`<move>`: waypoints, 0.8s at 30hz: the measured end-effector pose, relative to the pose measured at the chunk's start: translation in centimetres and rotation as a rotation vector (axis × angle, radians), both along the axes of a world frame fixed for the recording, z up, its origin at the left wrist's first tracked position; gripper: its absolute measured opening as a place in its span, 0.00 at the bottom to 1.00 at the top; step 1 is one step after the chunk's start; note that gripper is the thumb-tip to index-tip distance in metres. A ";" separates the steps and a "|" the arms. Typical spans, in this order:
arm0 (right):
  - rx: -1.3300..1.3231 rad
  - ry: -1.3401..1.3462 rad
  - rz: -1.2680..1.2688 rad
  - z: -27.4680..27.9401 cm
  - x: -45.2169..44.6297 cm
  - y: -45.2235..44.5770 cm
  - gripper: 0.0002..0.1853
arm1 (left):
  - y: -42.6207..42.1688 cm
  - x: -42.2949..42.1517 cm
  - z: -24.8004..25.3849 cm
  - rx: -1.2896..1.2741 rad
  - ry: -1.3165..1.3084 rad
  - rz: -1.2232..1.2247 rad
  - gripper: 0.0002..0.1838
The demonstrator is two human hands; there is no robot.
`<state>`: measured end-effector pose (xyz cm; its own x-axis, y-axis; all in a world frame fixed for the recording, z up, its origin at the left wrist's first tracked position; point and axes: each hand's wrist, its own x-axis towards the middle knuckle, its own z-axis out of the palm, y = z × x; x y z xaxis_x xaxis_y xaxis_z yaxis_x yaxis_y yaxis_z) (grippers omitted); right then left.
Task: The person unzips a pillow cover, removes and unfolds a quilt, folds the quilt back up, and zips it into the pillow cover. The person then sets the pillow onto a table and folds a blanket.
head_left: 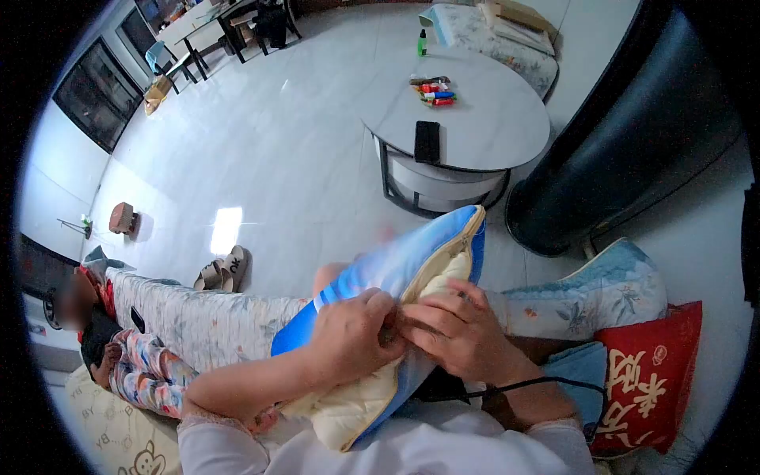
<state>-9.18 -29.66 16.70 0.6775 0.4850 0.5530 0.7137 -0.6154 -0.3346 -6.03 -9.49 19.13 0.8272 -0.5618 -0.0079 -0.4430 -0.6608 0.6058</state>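
Note:
A blue and white cushion cover (372, 267) lies across my lap with its zipped side facing me. Through the gap bulges a cream quilted filling (348, 412), and the tan zipper (467, 231) edges it near the top. My left hand (356, 328) is closed on the cover's edge at mid-opening. Close beside it, my right hand (455, 326) has its fingers bent and pinched at the same opening, against the filling. The fingertips almost meet, and whatever small part lies between them is hidden.
A red cushion (653, 376) and a blue cloth (578, 380) lie at my right, near a black cable (546, 381). Ahead stands a marble-look table (491, 103) with a phone (427, 141). A person (138, 360) sits at left; slippers (223, 271) lie on the floor.

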 end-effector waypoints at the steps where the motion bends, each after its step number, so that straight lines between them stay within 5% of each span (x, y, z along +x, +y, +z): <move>1: -0.057 -0.003 0.046 -0.4 0.3 0.0 0.09 | 0.1 0.0 0.0 0.017 -0.015 -0.008 0.18; 11: -0.065 0.073 0.191 -0.5 3.7 0.3 0.07 | 1.5 -1.1 1.6 -0.033 -0.013 -0.003 0.26; 19: -0.131 0.260 0.325 -0.3 6.6 0.4 0.11 | 3.2 -0.5 -0.6 -0.053 -0.103 -0.101 0.11; 24: -0.134 0.312 0.366 -0.7 7.0 1.5 0.11 | 4.0 -0.5 0.3 0.197 -0.168 -0.135 0.14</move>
